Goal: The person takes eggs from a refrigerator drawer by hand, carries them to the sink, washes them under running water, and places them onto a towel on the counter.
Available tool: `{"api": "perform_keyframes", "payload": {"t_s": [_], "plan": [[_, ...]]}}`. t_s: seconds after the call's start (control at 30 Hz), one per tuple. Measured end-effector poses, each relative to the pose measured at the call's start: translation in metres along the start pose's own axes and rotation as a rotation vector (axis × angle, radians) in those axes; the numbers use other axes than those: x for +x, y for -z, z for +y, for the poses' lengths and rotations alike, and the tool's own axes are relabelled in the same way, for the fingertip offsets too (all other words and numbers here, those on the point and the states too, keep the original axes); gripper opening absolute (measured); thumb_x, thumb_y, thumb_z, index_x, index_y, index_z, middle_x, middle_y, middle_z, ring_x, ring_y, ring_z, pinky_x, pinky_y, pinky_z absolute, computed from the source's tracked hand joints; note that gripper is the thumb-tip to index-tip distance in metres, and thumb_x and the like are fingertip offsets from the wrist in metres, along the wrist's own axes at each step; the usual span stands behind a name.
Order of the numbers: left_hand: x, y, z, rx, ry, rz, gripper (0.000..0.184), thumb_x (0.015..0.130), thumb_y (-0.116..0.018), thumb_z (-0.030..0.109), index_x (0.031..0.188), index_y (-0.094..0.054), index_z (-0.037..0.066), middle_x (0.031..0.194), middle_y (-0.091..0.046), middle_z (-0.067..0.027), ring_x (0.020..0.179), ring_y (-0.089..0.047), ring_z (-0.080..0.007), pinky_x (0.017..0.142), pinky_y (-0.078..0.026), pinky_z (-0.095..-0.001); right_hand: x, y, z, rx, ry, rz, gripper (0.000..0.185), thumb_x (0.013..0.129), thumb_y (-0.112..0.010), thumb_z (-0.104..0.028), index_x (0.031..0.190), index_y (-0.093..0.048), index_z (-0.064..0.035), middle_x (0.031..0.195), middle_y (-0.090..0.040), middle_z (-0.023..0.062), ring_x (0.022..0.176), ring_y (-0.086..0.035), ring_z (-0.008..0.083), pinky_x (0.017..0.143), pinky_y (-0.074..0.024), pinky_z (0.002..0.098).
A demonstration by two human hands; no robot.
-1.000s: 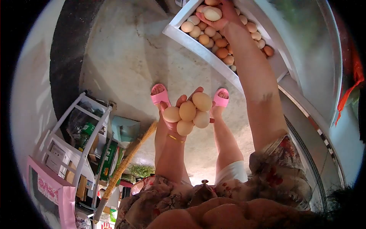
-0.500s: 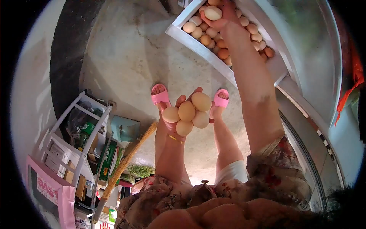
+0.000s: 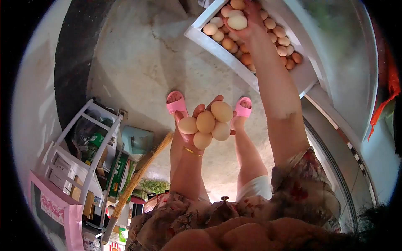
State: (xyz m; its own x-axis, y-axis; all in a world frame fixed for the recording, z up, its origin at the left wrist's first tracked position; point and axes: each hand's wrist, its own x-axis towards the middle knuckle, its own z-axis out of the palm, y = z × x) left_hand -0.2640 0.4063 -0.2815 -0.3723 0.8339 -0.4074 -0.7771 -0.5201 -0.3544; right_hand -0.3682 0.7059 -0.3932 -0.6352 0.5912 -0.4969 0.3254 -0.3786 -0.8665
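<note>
Five eggs are cradled in the upturned left hand, clustered on the palm with the fingers spread around them. The centre egg's long axis runs roughly up and down the view; that of the leftmost is laid more sideways (which end of either is the narrower cannot be told). A pale egg is grasped by the right hand, its long axis roughly left to right across the view; its narrow end cannot be made out.

That egg is held over the left part of the drawer, near its left corner, where brown and cream eggs are heaped. More are gathered towards the right side, beyond the forearm. Whether any other egg is gripped by the right hand is hidden. Below the cradled eggs, two pink slippers are seen on the floor, one on either side.
</note>
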Motion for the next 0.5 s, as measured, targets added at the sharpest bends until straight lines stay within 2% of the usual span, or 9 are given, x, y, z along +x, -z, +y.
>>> {"api": "perform_keyframes", "payload": {"t_s": [0.07, 0.17, 0.27, 0.37, 0.4, 0.5], "plan": [[0.004, 0.008, 0.003, 0.172, 0.029, -0.037, 0.061, 0.072, -0.058, 0.073, 0.120, -0.062, 0.034, 0.149, -0.027, -0.0047, 0.127, -0.027, -0.0581, 0.081, -0.035, -0.0820, -0.002, 0.010, 0.002, 0.220, -0.129, -0.067, 0.050, 0.088, -0.052, -0.043, 0.127, -0.048, -0.0121, 0.115, -0.058, 0.0082, 0.100, -0.058, 0.0278, 0.066, -0.0530, 0.0465], [0.003, 0.002, -0.003, 0.074, -0.051, 0.038, 0.075, 0.074, -0.042, 0.081, 0.101, -0.073, 0.019, 0.146, -0.037, -0.0127, 0.127, -0.038, -0.0443, 0.084, -0.036, -0.0770, -0.008, 0.024, 0.002, 0.552, -0.324, -0.165, 0.053, 0.085, -0.058, -0.045, 0.125, -0.050, -0.0117, 0.114, -0.060, 0.0086, 0.101, -0.059, 0.0306, 0.063, -0.0548, 0.0499], [0.002, 0.000, -0.004, 0.079, -0.053, 0.074, 0.075, 0.074, -0.043, 0.080, 0.101, -0.073, 0.018, 0.146, -0.038, -0.0129, 0.127, -0.038, -0.0443, 0.084, -0.036, -0.0771, -0.035, 0.039, -0.020, 0.243, -0.519, -0.042, 0.052, 0.084, -0.062, -0.040, 0.123, -0.050, -0.0069, 0.104, -0.057, 0.0120, 0.084, -0.058, 0.0211, 0.065, -0.0538, 0.0315], [0.001, -0.001, -0.004, 0.084, -0.054, 0.128, 0.074, 0.074, -0.044, 0.080, 0.100, -0.073, 0.017, 0.145, -0.038, -0.0132, 0.127, -0.038, -0.0442, 0.084, -0.036, -0.0771, -0.047, 0.048, -0.027, -0.275, -0.332, -0.104, 0.056, 0.080, -0.065, -0.042, 0.120, -0.053, -0.0050, 0.104, -0.057, 0.0102, 0.084, -0.058, 0.0210, 0.070, -0.0516, 0.0320], [0.000, -0.001, -0.004, 0.085, -0.053, 0.145, 0.074, 0.074, -0.044, 0.080, 0.100, -0.073, 0.017, 0.145, -0.038, -0.0132, 0.127, -0.038, -0.0442, 0.084, -0.036, -0.0771, -0.053, 0.051, -0.033, -0.375, -0.262, -0.116, 0.059, 0.075, -0.068, -0.045, 0.116, -0.057, -0.0033, 0.105, -0.058, 0.0091, 0.088, -0.057, 0.0189, 0.078, -0.0487, 0.0332], [-0.001, -0.001, -0.003, 0.088, -0.052, 0.195, 0.073, 0.074, -0.045, 0.079, 0.100, -0.073, 0.016, 0.145, -0.038, -0.0135, 0.127, -0.039, -0.0441, 0.084, -0.036, -0.0771, -0.052, 0.055, -0.041, -0.637, -0.231, -0.267, 0.067, 0.072, -0.069, -0.046, 0.120, -0.056, -0.0016, 0.108, -0.058, 0.0092, 0.097, -0.057, 0.0180, 0.087, -0.0451, 0.0325]]}}
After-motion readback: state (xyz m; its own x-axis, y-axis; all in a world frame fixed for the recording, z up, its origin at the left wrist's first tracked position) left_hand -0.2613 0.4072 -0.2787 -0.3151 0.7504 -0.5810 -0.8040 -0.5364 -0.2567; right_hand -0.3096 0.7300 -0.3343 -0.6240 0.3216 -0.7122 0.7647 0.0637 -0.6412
